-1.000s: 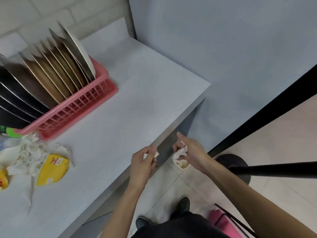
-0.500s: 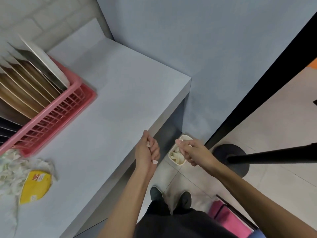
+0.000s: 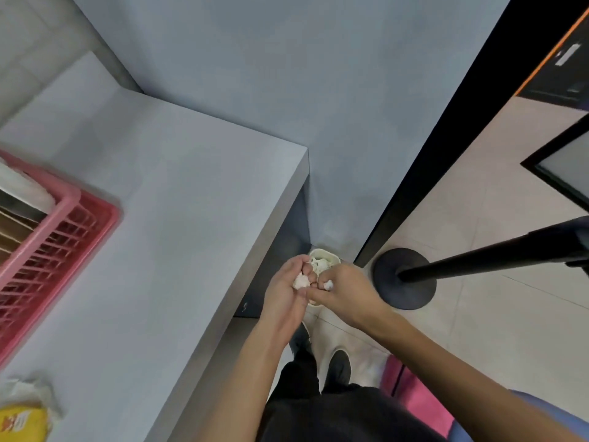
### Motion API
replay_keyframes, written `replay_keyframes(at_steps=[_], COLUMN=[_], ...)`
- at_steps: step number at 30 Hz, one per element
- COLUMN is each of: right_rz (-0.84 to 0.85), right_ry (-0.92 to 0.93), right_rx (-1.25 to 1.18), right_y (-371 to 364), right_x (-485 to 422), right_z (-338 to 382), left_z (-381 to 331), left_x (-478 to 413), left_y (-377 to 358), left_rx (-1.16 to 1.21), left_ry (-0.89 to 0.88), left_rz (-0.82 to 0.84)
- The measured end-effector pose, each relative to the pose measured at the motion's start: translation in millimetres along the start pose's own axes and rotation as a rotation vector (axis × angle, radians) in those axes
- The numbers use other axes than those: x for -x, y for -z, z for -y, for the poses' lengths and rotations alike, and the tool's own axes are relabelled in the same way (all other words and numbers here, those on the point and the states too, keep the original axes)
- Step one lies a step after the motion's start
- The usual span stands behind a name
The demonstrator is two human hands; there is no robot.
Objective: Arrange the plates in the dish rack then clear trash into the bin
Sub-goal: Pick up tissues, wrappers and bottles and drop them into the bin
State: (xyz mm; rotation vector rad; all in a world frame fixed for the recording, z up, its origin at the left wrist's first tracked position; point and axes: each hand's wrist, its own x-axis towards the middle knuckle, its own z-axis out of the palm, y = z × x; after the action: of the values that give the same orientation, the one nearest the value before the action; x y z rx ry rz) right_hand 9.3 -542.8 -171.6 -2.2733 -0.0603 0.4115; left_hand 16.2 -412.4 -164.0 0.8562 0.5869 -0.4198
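My left hand (image 3: 285, 290) and my right hand (image 3: 345, 290) meet just past the table's right edge, above a small cream bin (image 3: 323, 259) on the floor. The left hand cups a crumpled white tissue (image 3: 300, 281). A smaller white scrap (image 3: 328, 284) is pinched in the right hand's fingers. The bin holds white paper and is partly hidden by both hands. The pink dish rack (image 3: 60, 231) with upright plates (image 3: 16, 215) stands blurred at the left edge. A yellow wrapper (image 3: 22, 422) and white tissue (image 3: 28, 392) lie at the table's bottom left.
The grey table (image 3: 165, 218) fills the left half, against a grey wall. A black pole stand with a round base (image 3: 404, 279) sits on the tiled floor right of the bin. A pink bag (image 3: 414, 400) lies by my feet.
The view has swung right and down, pushing the rack to the edge. My hands came together over the bin, both holding tissue scraps.
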Motion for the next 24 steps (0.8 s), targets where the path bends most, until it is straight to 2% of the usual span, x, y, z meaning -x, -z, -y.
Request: replay_keyframes(at_steps=[4, 7, 12, 17, 24], right_rz=[0.078, 0.117, 0.067, -0.080, -0.114], right_ry=[-0.058, -0.064, -0.260, -0.483, -0.534], right_rx=[0.010, -0.072, -0.309, -0.330, -0.452], right_y=[-3, -2, 4, 3, -3], right_x=[-4, -7, -15, -25, -39], right_z=[-8, -10, -21, -30, -34], left_z=[4, 0, -10, -16, -20], left_x=[-15, -34, -60, -75, -88], left_y=[4, 12, 27, 32, 36], left_rx=[-0.250, -0.268, -0.336, -0.387, -0.360], left_ry=[0.026, 0.032, 0.134, 0.096, 0.164], left_rz=[-0.047, -0.092, -0.127, -0.132, -0.101])
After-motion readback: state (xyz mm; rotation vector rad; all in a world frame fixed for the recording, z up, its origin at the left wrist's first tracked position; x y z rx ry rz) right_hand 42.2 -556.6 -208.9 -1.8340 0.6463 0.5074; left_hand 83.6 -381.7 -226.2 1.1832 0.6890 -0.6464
